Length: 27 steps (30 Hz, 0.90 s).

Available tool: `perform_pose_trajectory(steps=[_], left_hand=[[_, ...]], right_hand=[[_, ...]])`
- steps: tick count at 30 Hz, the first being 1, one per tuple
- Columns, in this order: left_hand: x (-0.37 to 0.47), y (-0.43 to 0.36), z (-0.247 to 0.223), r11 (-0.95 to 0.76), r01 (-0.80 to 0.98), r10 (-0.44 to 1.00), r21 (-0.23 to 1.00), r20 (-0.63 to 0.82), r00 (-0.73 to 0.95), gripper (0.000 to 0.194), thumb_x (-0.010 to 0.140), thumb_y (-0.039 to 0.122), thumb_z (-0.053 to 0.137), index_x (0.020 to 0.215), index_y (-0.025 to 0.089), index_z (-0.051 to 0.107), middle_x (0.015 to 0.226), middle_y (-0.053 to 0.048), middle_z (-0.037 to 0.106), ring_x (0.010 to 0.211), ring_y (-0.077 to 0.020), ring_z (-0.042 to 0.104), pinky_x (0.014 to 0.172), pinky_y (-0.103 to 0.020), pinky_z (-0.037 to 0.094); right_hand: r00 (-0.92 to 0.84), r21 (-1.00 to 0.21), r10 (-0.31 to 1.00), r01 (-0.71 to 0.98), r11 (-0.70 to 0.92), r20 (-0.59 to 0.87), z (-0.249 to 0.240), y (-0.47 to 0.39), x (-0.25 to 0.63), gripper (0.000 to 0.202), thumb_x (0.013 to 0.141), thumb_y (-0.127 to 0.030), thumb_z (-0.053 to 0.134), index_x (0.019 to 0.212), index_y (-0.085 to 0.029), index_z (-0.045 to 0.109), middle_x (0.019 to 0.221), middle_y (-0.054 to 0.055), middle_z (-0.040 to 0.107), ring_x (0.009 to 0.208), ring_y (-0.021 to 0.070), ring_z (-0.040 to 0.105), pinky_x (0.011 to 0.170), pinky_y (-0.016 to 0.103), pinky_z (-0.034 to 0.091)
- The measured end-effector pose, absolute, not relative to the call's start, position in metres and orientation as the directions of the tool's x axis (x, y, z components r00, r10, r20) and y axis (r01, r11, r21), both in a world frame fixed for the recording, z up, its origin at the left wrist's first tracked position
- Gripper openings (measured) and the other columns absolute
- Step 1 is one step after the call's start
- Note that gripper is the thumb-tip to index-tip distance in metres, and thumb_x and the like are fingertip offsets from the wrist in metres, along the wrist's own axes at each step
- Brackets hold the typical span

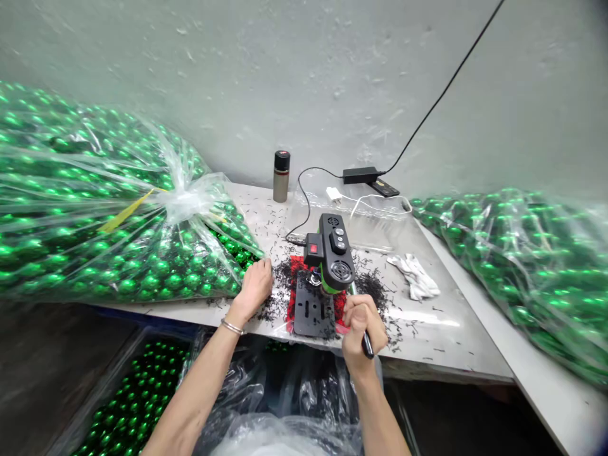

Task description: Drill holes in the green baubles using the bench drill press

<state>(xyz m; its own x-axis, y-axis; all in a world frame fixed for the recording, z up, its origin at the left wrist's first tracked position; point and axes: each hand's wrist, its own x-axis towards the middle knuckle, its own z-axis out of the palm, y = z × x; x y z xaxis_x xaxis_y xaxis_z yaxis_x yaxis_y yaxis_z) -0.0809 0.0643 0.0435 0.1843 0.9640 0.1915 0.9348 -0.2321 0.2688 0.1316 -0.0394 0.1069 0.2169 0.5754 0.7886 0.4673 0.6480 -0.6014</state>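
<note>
Handle (367,346) clasped in my right hand (365,324), I should steady it right of the vented machine (337,253); my left hand (256,285) curls, any pinch unclear.

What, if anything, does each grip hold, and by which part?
The right grip holds a rod by its handle, whose black end sticks out below. Whether the left grip, near the ball-filled bag, holds anything cannot be told.
</note>
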Motion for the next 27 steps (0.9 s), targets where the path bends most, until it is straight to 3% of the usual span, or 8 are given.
perform_pose_trajectory(steps=[3, 7, 10, 12, 15, 18, 22, 27], left_hand=[[-0.089, 0.054, 0.046, -0.365, 0.908, 0.931, 0.207, 0.105, 0.351, 0.041, 0.097, 0.021, 0.040, 0.135, 0.009, 0.051, 0.127, -0.019, 0.062, 0.110, -0.0300, 0.061, 0.094, -0.042, 0.046], [-0.096, 0.050, 0.048, -0.445, 0.847, 0.894, 0.293, 0.083, 0.441, 0.045, 0.092, 0.016, 0.047, 0.136, 0.018, 0.055, 0.134, -0.013, 0.062, 0.120, -0.0266, 0.058, 0.103, -0.040, 0.045], [-0.096, 0.051, 0.050, -0.370, 0.832, 0.929, 0.414, 0.139, 0.343, 0.040, 0.088, 0.020, 0.058, 0.128, 0.019, 0.062, 0.121, -0.012, 0.069, 0.113, -0.0279, 0.062, 0.097, -0.039, 0.049], [-0.095, 0.049, 0.053, -0.270, 0.779, 0.962, 0.566, 0.197, 0.189, 0.040, 0.086, 0.027, 0.064, 0.125, 0.019, 0.064, 0.115, -0.011, 0.071, 0.105, -0.0273, 0.065, 0.092, -0.038, 0.051], [-0.094, 0.045, 0.062, -0.119, 0.501, 0.986, 0.857, 0.161, -0.040, 0.047, 0.081, 0.040, 0.072, 0.122, 0.019, 0.066, 0.101, -0.006, 0.072, 0.086, -0.0219, 0.066, 0.080, -0.034, 0.053], [-0.089, 0.040, 0.071, 0.007, 0.072, 0.996, 0.997, -0.001, -0.088, 0.054, 0.074, 0.043, 0.079, 0.120, 0.018, 0.067, 0.084, 0.000, 0.068, 0.073, -0.0151, 0.064, 0.066, -0.026, 0.053], [-0.073, 0.037, 0.073, 0.220, -0.426, 0.970, 0.878, -0.242, 0.004, 0.040, 0.073, 0.030, 0.083, 0.109, 0.016, 0.070, 0.081, 0.001, 0.067, 0.070, -0.0099, 0.066, 0.065, -0.020, 0.055], [-0.043, 0.031, 0.067, 0.401, -0.549, 0.905, 0.734, -0.410, 0.113, 0.019, 0.082, 0.015, 0.074, 0.101, 0.014, 0.071, 0.076, 0.000, 0.070, 0.057, -0.0070, 0.065, 0.052, -0.014, 0.053]], right_hand=[[0.218, -0.582, 0.552, 0.469, 0.664, 0.805, 0.106, -0.038, 0.131, 0.037, 0.096, -0.012, 0.041, 0.060, -0.020, 0.041, 0.062, -0.002, 0.046, 0.062, 0.0111, 0.050, 0.055, 0.026, 0.037], [0.227, -0.590, 0.557, 0.477, 0.652, 0.799, 0.105, -0.038, 0.130, 0.036, 0.096, -0.013, 0.041, 0.061, -0.020, 0.043, 0.064, -0.002, 0.049, 0.061, 0.0111, 0.050, 0.054, 0.027, 0.037], [0.219, -0.591, 0.564, 0.484, 0.645, 0.796, 0.105, -0.039, 0.131, 0.035, 0.096, -0.013, 0.041, 0.062, -0.020, 0.043, 0.066, -0.001, 0.050, 0.061, 0.0112, 0.050, 0.055, 0.027, 0.037], [0.201, -0.587, 0.573, 0.496, 0.640, 0.795, 0.106, -0.039, 0.132, 0.035, 0.096, -0.013, 0.041, 0.061, -0.020, 0.042, 0.067, -0.001, 0.051, 0.061, 0.0109, 0.050, 0.055, 0.027, 0.037], [0.199, -0.584, 0.570, 0.494, 0.644, 0.797, 0.105, -0.039, 0.132, 0.036, 0.096, -0.015, 0.041, 0.061, -0.020, 0.043, 0.067, -0.001, 0.051, 0.061, 0.0114, 0.050, 0.056, 0.028, 0.037], [0.225, -0.594, 0.565, 0.484, 0.642, 0.794, 0.102, -0.038, 0.133, 0.036, 0.096, -0.016, 0.041, 0.060, -0.021, 0.044, 0.064, -0.001, 0.050, 0.061, 0.0122, 0.051, 0.056, 0.028, 0.038], [0.219, -0.595, 0.570, 0.488, 0.639, 0.792, 0.099, -0.037, 0.133, 0.037, 0.096, -0.015, 0.041, 0.060, -0.021, 0.044, 0.065, -0.001, 0.051, 0.062, 0.0121, 0.052, 0.056, 0.028, 0.038], [0.205, -0.575, 0.559, 0.510, 0.640, 0.804, 0.102, -0.038, 0.132, 0.035, 0.096, -0.013, 0.040, 0.062, -0.021, 0.043, 0.064, -0.001, 0.049, 0.062, 0.0121, 0.052, 0.057, 0.028, 0.038]])
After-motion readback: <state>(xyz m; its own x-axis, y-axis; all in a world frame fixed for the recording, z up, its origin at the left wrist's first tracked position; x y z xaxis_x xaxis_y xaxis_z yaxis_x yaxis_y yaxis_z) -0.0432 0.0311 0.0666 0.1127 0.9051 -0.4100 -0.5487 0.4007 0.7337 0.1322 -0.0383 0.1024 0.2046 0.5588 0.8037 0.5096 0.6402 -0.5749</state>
